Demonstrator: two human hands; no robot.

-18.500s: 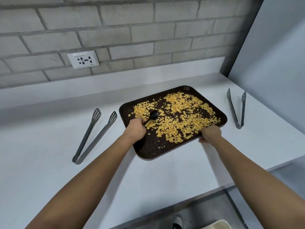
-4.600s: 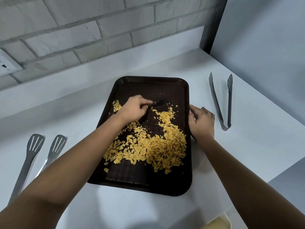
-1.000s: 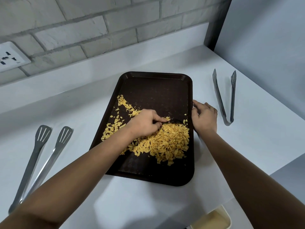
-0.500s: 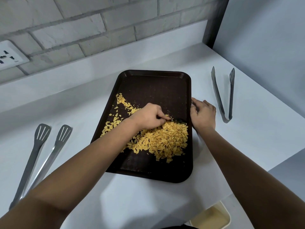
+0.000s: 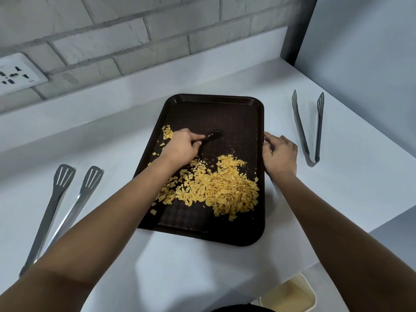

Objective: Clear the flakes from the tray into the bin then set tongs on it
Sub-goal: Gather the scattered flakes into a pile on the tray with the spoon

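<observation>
Heaping toward the dark tray's (image 5: 258,104) five o'clock corner, yellow flakes (image 5: 225,188) fill its near half. Left hand (image 5: 182,147) curls around a small black utensil (image 5: 213,134); right hand (image 5: 279,154) grips the three o'clock rim. A bin (image 5: 290,296) sits below at five o'clock.

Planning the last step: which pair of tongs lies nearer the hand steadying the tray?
The tongs on the right, just beyond the right hand; the other pair lies far left.

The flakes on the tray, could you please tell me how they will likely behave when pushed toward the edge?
The flakes look thin and loose, so they probably slide easily but scatter. Strays trail beside the left hand, suggesting several passes. They seem brittle; crumbs dot the tray.
</observation>
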